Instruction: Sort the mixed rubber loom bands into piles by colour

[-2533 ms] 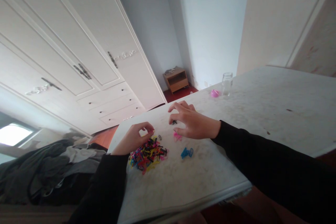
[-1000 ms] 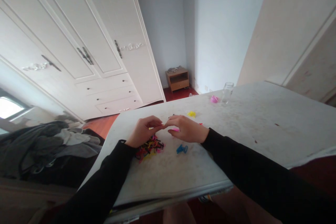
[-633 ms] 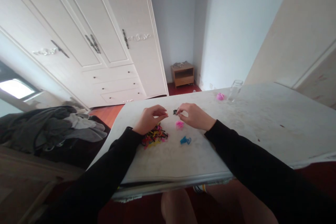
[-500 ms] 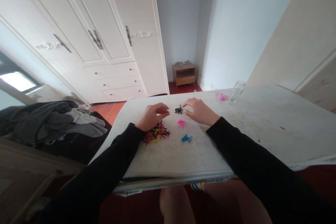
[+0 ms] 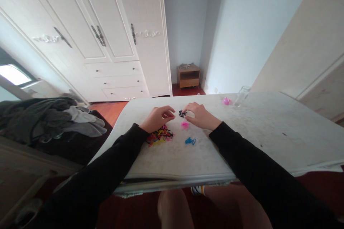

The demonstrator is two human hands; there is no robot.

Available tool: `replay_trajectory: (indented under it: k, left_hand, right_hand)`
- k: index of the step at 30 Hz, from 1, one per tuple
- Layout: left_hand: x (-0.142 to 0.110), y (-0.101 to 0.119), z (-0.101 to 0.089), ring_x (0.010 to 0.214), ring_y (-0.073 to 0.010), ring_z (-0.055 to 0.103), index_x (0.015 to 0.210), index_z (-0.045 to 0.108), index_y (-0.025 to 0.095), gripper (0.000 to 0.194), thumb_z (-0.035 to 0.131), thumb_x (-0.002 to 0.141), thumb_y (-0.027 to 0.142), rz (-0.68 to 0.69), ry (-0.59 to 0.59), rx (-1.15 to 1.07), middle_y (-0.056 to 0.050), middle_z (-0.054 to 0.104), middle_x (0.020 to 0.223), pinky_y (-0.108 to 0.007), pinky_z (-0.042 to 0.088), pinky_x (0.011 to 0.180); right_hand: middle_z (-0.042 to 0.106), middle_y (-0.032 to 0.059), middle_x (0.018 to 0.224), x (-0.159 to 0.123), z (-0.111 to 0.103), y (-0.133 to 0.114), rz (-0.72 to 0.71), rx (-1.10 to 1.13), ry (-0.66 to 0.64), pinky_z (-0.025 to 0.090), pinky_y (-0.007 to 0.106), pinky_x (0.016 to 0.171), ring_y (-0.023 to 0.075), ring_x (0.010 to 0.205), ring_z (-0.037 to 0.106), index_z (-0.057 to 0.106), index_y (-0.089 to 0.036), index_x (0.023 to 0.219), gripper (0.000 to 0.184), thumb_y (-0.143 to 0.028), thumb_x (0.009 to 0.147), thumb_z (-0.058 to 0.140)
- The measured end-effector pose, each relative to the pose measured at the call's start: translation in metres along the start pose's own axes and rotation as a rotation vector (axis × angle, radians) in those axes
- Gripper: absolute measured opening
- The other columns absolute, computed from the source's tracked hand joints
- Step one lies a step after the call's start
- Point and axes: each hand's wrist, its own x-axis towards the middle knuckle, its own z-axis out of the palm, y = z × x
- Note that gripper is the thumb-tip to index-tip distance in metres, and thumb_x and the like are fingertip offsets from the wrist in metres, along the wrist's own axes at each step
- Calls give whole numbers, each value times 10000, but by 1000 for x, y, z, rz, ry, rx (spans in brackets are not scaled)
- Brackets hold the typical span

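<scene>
Two bare hands: you have both over the white table [image 5: 161, 166], palms turned inward, with the thumbs and fingers curved as suits reaching for such small pieces.
Left hand [image 5: 156, 120]: your thumb and forefinger are nearly together just beyond the mixed rubber bands [image 5: 160, 136]; whether a band is pinched between them, you cannot tell from this view.
Right hand [image 5: 200, 115]: your bent fingertips are at the black bands [image 5: 181, 114], the thumb a little apart from them; they hide whether you grip one.
Mixed pile: it lies below your left hand, several colours tangled together, close enough to pick from without stretching.
Single-colour clusters: the black ones lie farthest from you, then the pink bands [image 5: 185, 125], then the blue bands [image 5: 190, 141] nearest your body. The gaps between them probably serve to keep the colours from mixing.
Glass jar [image 5: 242, 96]: it is near the far edge, beyond your right hand, well apart from the bands, which leaves your hands room. Its slant may come from the lens.
Pink object [image 5: 226, 101]: small and rounded, it sits just beside the jar; you cannot tell exactly what it is.
</scene>
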Motion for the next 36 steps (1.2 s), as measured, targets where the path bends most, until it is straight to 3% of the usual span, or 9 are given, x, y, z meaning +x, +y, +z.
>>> replay_trajectory:
  k: [4,13,17,22,25,30,36]
  left_hand:
    - [-1,4,0,813,-184,820,1042,735,187,214,794,885,320,4,-13,-38,-48,851,895,-289,667,794]
    - [-3,7,2,768,-183,818,1020,731,177,262,824,870,370,37,-2,-52,-42,836,861,-251,652,712]
    - [-3,8,2,792,-191,824,1036,722,174,250,816,867,334,5,16,-62,-56,842,884,-269,666,748]
    - [-2,8,-1,799,-198,826,1030,719,170,267,825,848,334,-23,33,-74,-63,837,884,-274,667,748]
    - [-2,6,-1,784,-199,825,1034,716,171,274,827,851,341,-50,14,-61,-64,833,880,-263,656,719]
    - [-2,4,1,793,-204,830,1057,711,178,272,824,861,331,-62,-18,-52,-64,836,893,-262,654,717]
    - [-3,8,-1,807,-212,834,1059,713,177,291,832,855,347,-73,-24,-71,-63,834,908,-261,655,713]
  right_hand:
    - [799,113,1066,0,3,-5,-131,224,71,534,368,934,226,1008,721,768,-145,1050,156,-145,929,669]
    - [779,52,906,3,15,-10,-124,307,69,512,295,789,163,801,679,742,-162,927,169,-53,882,621]
    - [764,70,928,3,9,-8,17,173,106,472,328,846,205,903,672,703,-173,896,209,-27,843,562]
    - [785,92,1157,0,10,-15,84,59,-79,365,455,1044,278,1205,624,684,-188,1059,269,-59,882,528]
    - [757,127,1248,-1,14,-18,127,-8,-139,336,486,1057,311,1307,560,673,-190,1109,247,-110,939,512]
    - [736,153,1290,-2,12,-17,130,-27,-114,338,500,1044,329,1323,545,673,-176,1162,262,-124,944,537]
    - [790,95,1228,-2,8,-15,-20,138,-14,390,493,1043,304,1240,610,675,-204,1211,253,-193,970,602]
